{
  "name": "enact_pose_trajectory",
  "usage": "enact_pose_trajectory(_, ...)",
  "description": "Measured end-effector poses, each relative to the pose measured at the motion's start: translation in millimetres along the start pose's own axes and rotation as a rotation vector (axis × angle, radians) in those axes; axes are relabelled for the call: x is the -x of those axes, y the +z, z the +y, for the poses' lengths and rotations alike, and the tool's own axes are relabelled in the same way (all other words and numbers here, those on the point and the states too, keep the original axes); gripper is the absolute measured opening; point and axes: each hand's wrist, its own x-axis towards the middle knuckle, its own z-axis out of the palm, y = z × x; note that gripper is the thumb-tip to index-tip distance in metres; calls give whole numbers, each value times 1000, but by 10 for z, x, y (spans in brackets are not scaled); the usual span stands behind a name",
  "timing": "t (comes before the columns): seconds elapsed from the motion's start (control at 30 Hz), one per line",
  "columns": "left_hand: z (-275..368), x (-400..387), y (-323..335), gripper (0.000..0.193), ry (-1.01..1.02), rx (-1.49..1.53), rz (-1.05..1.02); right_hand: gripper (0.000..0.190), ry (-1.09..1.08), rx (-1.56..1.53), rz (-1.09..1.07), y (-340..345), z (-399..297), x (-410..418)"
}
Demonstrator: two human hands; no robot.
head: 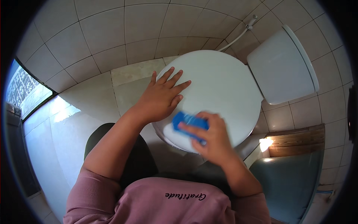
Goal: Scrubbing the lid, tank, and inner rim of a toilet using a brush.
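Note:
A closed white toilet lid (221, 84) lies before me, joined at its right to the white cistern (282, 67). My left hand (165, 95) rests flat near the lid's left edge, fingers spread, holding nothing. In my right hand (212, 134) is a blue block-shaped thing (190, 126), perhaps a brush or sponge, gripped over the front part of the lid. That hand is slightly blurred, and the underside of the blue thing is hidden.
A white hand-held bidet sprayer (251, 22) hangs on the tiled wall behind, its hose running down behind the lid. At the lower right is a green-grey basin or tub (285, 184) beside a wooden panel (296, 141). A doorway (33, 89) opens at the far left.

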Motion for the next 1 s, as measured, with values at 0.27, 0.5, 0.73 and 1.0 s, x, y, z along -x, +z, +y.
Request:
enact_pose_trajectory(0.27, 20, 30, -68, 42, -18, -9, -10, 51, 194, -73, 24, -241, 218, 594)
enact_pose_trajectory(0.5, 44, 11, -76, 43, -40, -50, -27, 50, -24, 28, 39, 60, -172, 604)
enact_pose_trajectory(0.73, 108, -8, -142, 44, -53, -57, -83, 37, 272, -153, 519, 265, 433, 1359)
enact_pose_trajectory(1.0, 153, -24, -204, 42, -86, -57, -90, 45, 277, -98, 463, 354, 591, 1623)
